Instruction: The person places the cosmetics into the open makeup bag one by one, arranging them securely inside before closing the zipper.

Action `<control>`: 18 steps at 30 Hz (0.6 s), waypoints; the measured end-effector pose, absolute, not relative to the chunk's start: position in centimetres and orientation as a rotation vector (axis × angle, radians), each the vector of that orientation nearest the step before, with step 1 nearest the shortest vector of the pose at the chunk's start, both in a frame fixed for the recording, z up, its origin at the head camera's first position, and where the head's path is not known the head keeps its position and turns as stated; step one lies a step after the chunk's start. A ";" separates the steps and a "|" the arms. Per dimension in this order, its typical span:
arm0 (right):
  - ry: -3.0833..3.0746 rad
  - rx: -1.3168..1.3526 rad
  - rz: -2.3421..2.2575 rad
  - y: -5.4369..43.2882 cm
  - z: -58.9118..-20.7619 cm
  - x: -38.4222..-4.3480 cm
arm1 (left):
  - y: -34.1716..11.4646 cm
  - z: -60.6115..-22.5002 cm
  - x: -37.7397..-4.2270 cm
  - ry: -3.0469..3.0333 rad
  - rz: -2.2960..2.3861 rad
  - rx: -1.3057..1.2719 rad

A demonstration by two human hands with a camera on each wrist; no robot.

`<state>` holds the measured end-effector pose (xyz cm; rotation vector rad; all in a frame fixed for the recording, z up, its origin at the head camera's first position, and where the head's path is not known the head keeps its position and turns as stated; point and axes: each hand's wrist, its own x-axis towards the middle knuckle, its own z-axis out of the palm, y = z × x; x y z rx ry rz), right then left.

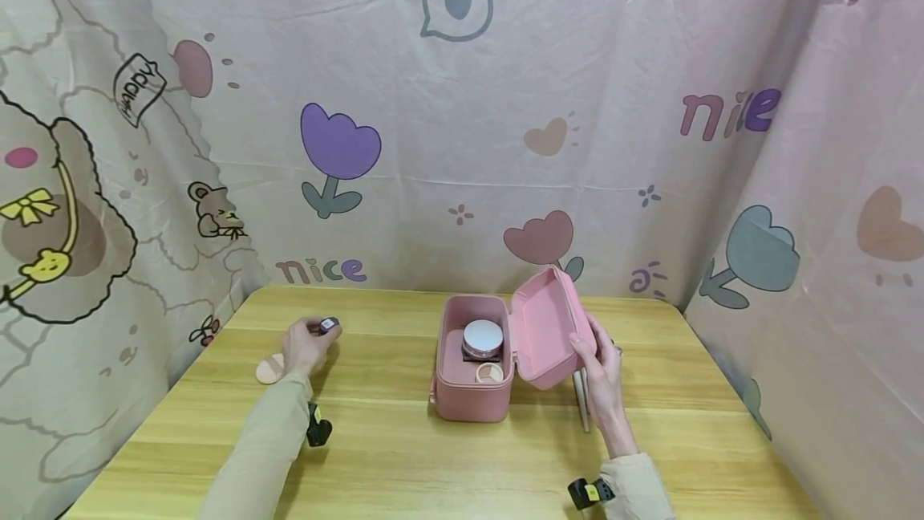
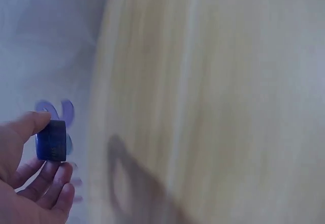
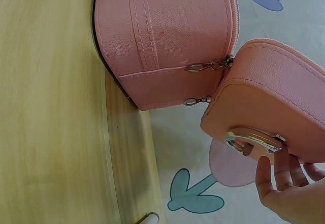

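Note:
Above the table's left side, my left hand pinches a small dark blue block-shaped container between thumb and fingers; the left wrist view shows faint lettering on the container. A pink cosmetic case stands unzipped at the middle. Inside it lie a round white-topped compact and a small round palette with several shades. My right hand grips the case's hinged lid, swung out to the right. In the right wrist view the fingers are by the lid's handle.
A round beige puff lies beside the left forearm. Thin pale sticks rest on the wooden table, partly behind the lid and right hand. Patterned curtains surround the table at the back and sides.

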<state>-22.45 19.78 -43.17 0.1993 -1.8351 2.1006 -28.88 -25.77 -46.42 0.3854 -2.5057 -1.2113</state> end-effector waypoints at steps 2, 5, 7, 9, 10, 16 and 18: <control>-1.839 0.197 2.104 19.8 -43.2 -22.4 | -25.2 -45.9 -29.1 -2.499 -1.233 0.360; -1.843 0.193 2.107 19.8 -43.2 -22.4 | -24.2 -45.1 -29.3 -2.496 -1.253 0.332; -1.843 0.192 2.108 19.8 -43.2 -22.4 | -23.6 -44.5 -29.4 -2.491 -1.267 0.312; -1.844 0.190 2.109 19.8 -43.2 -22.4 | -23.0 -44.0 -29.5 -2.482 -1.285 0.284; -1.843 0.190 2.109 19.8 -43.2 -22.4 | -22.6 -43.7 -29.5 -2.479 -1.292 0.270; -1.844 0.200 2.110 19.8 -43.2 -22.3 | -20.4 -42.3 -29.7 -2.485 -1.318 0.166; -1.844 0.207 2.111 19.8 -43.2 -22.3 | -19.6 -41.8 -29.6 -2.483 -1.327 0.123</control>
